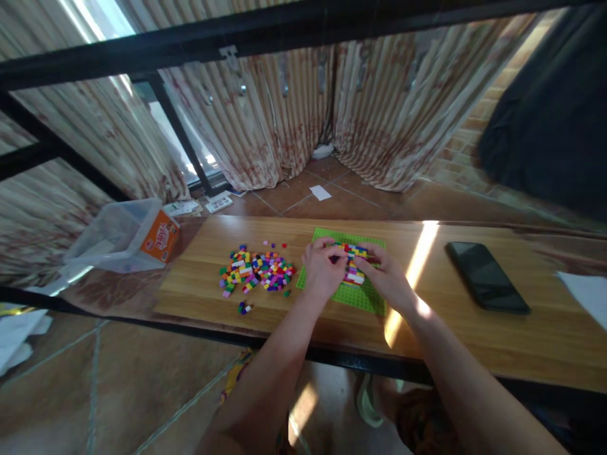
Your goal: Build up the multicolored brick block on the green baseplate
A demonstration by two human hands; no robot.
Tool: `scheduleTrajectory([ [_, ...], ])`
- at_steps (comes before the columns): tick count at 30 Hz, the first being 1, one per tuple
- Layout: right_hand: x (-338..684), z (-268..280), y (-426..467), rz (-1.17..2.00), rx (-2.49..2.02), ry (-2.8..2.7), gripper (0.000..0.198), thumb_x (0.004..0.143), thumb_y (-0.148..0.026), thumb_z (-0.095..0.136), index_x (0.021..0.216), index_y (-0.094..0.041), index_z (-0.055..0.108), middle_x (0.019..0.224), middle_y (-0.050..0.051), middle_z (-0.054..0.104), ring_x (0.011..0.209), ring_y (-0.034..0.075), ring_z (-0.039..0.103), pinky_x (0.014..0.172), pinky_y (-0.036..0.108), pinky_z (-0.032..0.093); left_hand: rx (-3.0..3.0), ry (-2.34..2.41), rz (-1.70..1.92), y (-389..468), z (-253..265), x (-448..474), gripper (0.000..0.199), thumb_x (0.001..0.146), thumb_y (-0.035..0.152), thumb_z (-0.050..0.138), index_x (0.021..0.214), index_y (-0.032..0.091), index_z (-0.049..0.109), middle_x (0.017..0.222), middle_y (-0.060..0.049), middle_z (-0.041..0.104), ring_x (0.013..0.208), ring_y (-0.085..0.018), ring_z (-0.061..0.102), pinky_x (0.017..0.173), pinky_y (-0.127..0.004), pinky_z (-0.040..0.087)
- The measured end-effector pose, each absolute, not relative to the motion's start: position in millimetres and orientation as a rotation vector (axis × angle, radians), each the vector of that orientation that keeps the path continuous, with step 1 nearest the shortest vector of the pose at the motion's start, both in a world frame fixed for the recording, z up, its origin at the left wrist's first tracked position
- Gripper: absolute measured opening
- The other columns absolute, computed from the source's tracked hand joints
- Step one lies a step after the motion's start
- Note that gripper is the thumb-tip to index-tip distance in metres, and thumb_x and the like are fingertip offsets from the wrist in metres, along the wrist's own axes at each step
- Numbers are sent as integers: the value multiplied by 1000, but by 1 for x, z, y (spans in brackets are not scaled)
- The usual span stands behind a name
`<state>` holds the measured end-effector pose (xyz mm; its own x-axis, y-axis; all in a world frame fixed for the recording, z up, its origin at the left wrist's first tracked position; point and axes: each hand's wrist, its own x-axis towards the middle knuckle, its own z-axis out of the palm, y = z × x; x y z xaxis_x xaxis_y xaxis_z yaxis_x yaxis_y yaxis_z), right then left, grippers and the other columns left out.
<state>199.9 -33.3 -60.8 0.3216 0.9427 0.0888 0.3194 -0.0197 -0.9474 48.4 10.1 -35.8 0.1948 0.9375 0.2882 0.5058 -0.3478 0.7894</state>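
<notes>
A green studded baseplate [365,299] lies on the wooden table, bearing a low build of multicoloured toy bricks [353,276]. My left hand [323,268] is over the left side of the build, thumb and index finger pinched together. What sits between those fingertips is too small to make out. On the other side, my right hand [383,273] curls its fingers and thumb around the right edge of the build. Both hands hide part of the bricks. Left of the baseplate, a loose pile of small coloured bricks [258,270] is spread over the tabletop.
A black phone [487,277] lies to the right on the table [434,335], with white paper [585,294] at the far right. A clear plastic bin [114,237] with an orange label stands beyond the table's left end. A dark metal rail [284,31] crosses above.
</notes>
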Motion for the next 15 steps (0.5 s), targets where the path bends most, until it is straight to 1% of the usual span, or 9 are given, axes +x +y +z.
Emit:
scheduleTrajectory([
  [5, 210, -64, -33, 783, -1491, -1298, 55, 79, -56, 71, 122, -23, 66, 112, 9, 72, 96, 25, 67, 85, 44, 56, 1948, 1311, 1108, 7, -34, 44, 11, 80, 15, 71, 85, 23, 78, 110, -8, 67, 108, -25, 60, 101, -45, 45],
  [7, 215, -64, -33, 816, -1509, -1291, 57, 78, -55, 72, 126, -23, 65, 109, 9, 73, 94, 26, 69, 80, 43, 58, 1924, 1290, 1178, 10, -31, 37, 12, 82, 15, 69, 89, 22, 77, 108, -9, 68, 107, -24, 61, 100, -43, 47],
  [10, 223, -61, -35, 897, -1548, -1262, 60, 75, -55, 75, 126, -24, 67, 109, 9, 74, 91, 26, 71, 77, 40, 60, 1919, 1333, 1212, 21, -26, 14, 14, 82, 13, 66, 90, 20, 76, 104, -9, 70, 104, -24, 63, 100, -42, 48],
  [13, 229, -56, -37, 978, -1552, -1196, 60, 73, -54, 76, 125, -26, 68, 107, 9, 75, 88, 25, 73, 75, 39, 62, 1943, 1461, 1129, 37, -20, -24, 19, 81, 8, 62, 90, 19, 75, 98, -9, 73, 97, -24, 66, 98, -43, 49],
  [15, 231, -53, -39, 988, -1545, -1184, 56, 71, -53, 78, 121, -28, 70, 103, 8, 76, 86, 26, 74, 73, 39, 63, 1925, 1593, 994, 45, -17, -54, 21, 78, 7, 62, 90, 19, 75, 95, -10, 75, 90, -25, 68, 90, -41, 52],
])
